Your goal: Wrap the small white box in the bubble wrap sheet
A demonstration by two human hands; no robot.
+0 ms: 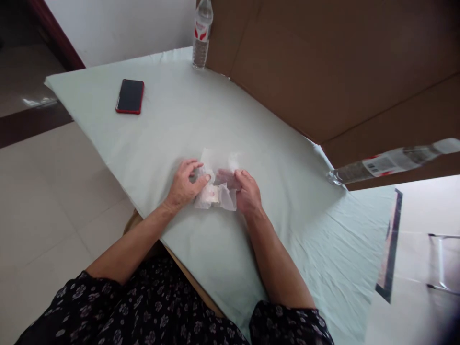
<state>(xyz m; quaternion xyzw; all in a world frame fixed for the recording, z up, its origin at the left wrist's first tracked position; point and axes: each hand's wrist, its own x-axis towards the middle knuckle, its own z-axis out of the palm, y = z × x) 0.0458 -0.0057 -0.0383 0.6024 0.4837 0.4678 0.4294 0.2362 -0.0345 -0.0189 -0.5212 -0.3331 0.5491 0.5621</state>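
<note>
Room, indoor, plainly fitted; home or small office, I cannot tell which from where I stand. Floor (39, 206): pale tiles, crossed by a dark band (32, 124). Wall (125, 28): white, ending at dark red trim (57, 33). Table (172, 110): one, covered in pale green cloth. Panel (323, 62): one, brown cardboard, creased, upright at the table's edge. Water bottles (201, 36): two, clear, labelled, beside the cardboard. Phone (130, 96): one, red-edged, lying on the cloth.

Translucent wrapping (229, 200), partly opened

Thin, whitish, crumpled; lies on pale green cloth (161, 129), edges uneven, partly raised. Small pale block (214, 195) among the nearer folds, faint pinkish mark visible. Whitish piece (210, 177) just beyond; exact shape unclear.
</note>
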